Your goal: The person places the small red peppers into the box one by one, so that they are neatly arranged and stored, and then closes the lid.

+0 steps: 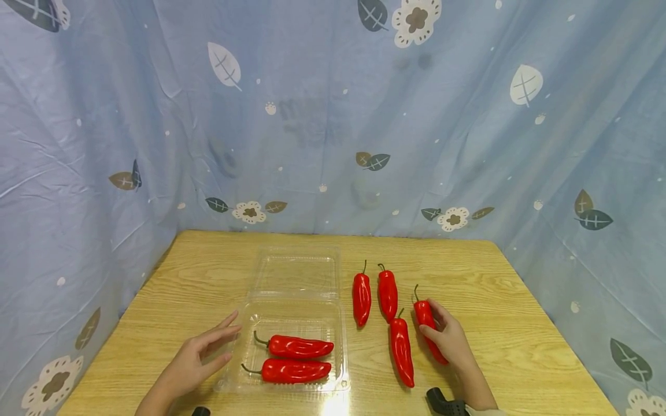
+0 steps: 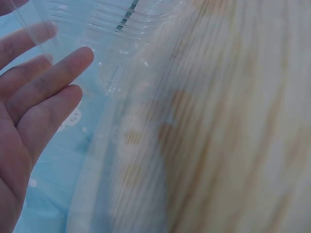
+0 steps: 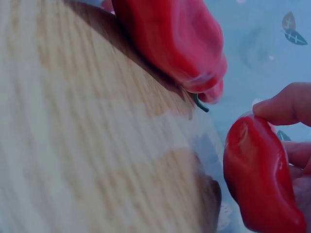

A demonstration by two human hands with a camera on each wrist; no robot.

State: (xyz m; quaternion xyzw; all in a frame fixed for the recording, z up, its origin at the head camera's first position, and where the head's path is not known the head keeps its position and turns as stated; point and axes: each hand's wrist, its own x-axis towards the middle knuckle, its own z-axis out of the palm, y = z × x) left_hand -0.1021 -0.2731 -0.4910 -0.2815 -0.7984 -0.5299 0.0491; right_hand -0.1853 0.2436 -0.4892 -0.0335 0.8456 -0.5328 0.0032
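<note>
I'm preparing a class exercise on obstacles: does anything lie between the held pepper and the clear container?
Yes: one loose pepper lies on the table directly between the held pepper and the container; two more peppers lie farther back.

A wood-grain tabletop (image 1: pixel 370 361) carries an open clear plastic box (image 1: pixel 298 311) at nine o'clock, its lid (image 1: pixel 298 274) folded back toward twelve. Also lying directly on it: a red pepper (image 1: pixel 361 300) and a second pepper (image 1: pixel 387 296) side by side at two o'clock, and a third pepper (image 1: pixel 401 352) at four.
</note>
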